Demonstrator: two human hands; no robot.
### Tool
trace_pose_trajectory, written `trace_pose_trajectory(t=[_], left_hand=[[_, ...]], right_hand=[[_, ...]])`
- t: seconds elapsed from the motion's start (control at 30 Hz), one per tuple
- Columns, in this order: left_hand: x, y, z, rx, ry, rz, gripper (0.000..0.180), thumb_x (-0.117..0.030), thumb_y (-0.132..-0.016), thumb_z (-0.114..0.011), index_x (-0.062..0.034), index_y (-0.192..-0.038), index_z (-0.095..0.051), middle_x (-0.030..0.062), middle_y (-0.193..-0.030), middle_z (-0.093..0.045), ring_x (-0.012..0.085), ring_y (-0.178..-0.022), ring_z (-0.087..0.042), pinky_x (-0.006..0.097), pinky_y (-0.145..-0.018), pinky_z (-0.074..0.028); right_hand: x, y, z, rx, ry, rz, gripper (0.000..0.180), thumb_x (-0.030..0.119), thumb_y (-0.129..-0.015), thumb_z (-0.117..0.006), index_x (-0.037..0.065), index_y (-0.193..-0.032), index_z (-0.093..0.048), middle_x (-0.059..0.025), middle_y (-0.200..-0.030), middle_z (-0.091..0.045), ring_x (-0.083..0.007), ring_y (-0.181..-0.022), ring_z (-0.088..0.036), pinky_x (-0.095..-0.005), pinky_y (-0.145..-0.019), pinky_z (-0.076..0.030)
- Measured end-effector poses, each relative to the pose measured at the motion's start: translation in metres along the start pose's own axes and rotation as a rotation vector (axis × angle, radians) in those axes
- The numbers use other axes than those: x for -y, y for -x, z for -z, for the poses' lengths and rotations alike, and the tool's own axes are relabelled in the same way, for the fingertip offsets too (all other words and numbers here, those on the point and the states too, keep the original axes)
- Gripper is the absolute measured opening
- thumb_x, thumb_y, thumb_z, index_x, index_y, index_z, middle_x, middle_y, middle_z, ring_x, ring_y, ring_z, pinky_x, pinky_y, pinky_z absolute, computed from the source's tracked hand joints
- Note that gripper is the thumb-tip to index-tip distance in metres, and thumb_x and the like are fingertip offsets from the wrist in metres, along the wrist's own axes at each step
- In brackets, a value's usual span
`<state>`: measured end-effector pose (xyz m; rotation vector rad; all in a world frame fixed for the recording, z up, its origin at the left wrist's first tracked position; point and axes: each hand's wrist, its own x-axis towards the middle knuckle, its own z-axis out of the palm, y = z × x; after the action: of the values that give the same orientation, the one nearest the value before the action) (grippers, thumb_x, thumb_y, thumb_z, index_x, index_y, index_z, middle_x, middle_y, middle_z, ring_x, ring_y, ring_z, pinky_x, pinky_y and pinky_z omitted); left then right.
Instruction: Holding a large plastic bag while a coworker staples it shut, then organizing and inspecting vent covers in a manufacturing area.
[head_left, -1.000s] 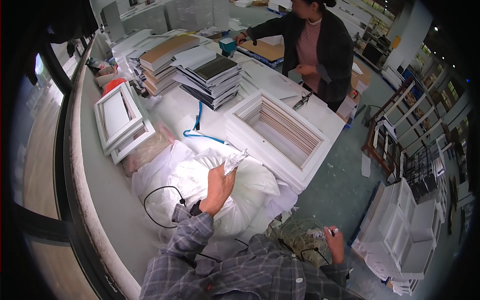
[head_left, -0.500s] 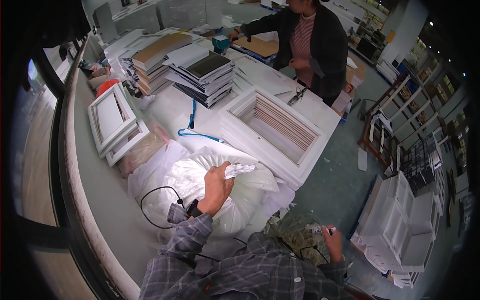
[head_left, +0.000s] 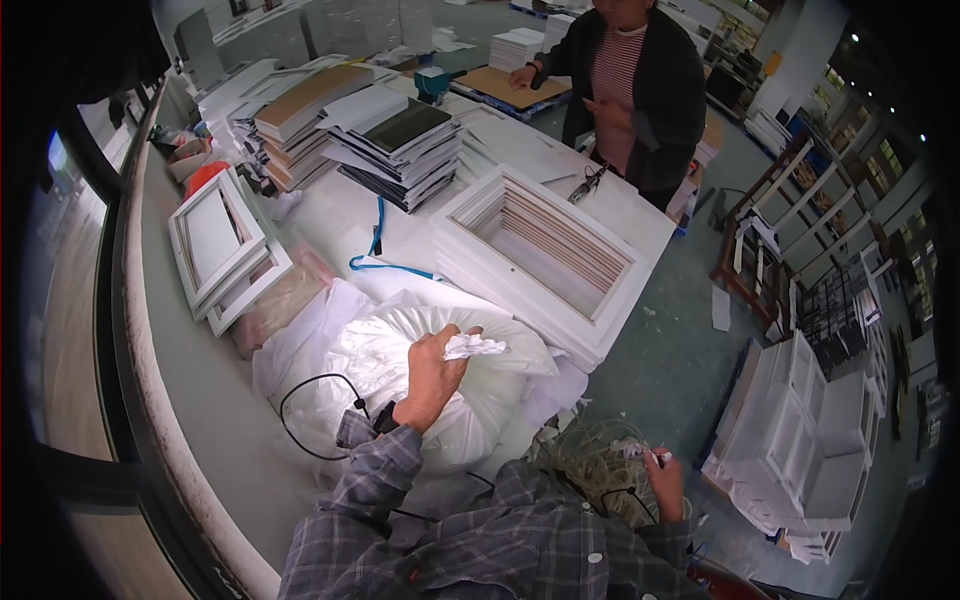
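A big, full white plastic bag (head_left: 480, 400) bulges on the near end of the table, its pleats drawn in toward my left hand (head_left: 432, 378). That hand is closed around the bag's gathered, twisted neck, and a crumpled end pokes out to the right. Lower right, beside a tangle of pale translucent strands (head_left: 590, 455), my right hand (head_left: 667, 485) is closed with fingers pinched. Something small and whitish shows at its fingertips, too small to name. A black cord (head_left: 330, 378) loops beside my left wrist.
Stacked white frames (head_left: 540, 260) lie just beyond the bag. Piled panels (head_left: 395, 150) and a blue strap (head_left: 392, 267) are farther back. More frames (head_left: 222, 245) lean at left by the wall. Across the table stands a co-worker (head_left: 640, 100). White cabinet-like pieces (head_left: 800, 430) stand on the floor at right.
The co-worker's outstretched hand has left the teal object on the table and drawn back right. My hands keep nearly the same places; the view has shifted slightly.
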<state>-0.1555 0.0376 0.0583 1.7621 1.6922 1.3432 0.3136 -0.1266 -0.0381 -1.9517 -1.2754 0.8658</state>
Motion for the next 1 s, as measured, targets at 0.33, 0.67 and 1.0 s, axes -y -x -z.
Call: trace_pose_trajectory(t=[0.33,0.67,1.0], left_hand=[[0.016,0.002,-0.008,0.023,0.021,-0.034,0.013,-0.012,-0.091,-0.063,-0.0009,-0.086,-0.067,0.0266,-0.07,-0.061,0.0474,-0.069,-0.06,0.052,-0.062,-0.047],[0.014,-0.005,0.0,0.124,0.223,0.255,0.041,-0.029,-0.1,-0.064,0.0015,-0.073,-0.059,0.0157,-0.057,-0.053,0.022,-0.052,-0.05,0.038,-0.054,-0.04],[0.018,-0.011,0.002,0.152,0.583,0.531,0.053,-0.043,-0.104,-0.061,-0.012,-0.063,-0.046,-0.0064,-0.058,-0.039,0.0057,-0.055,-0.032,0.03,-0.05,-0.025]], right_hand=[[-0.019,0.008,0.002,-0.003,0.002,-0.016,0.023,0.025,-0.097,-0.07,0.003,-0.092,-0.064,0.0034,-0.069,-0.057,-0.0063,-0.063,-0.05,-0.0272,-0.056,-0.039],[-0.003,0.023,0.001,-0.018,-0.063,-0.108,0.023,0.025,-0.097,-0.069,0.004,-0.09,-0.064,0.0038,-0.068,-0.056,-0.0058,-0.063,-0.048,-0.0276,-0.056,-0.038],[-0.006,0.029,0.002,-0.021,-0.041,-0.121,0.025,0.026,-0.098,-0.069,0.005,-0.086,-0.062,0.0043,-0.067,-0.054,-0.0061,-0.063,-0.048,-0.0281,-0.056,-0.037]])
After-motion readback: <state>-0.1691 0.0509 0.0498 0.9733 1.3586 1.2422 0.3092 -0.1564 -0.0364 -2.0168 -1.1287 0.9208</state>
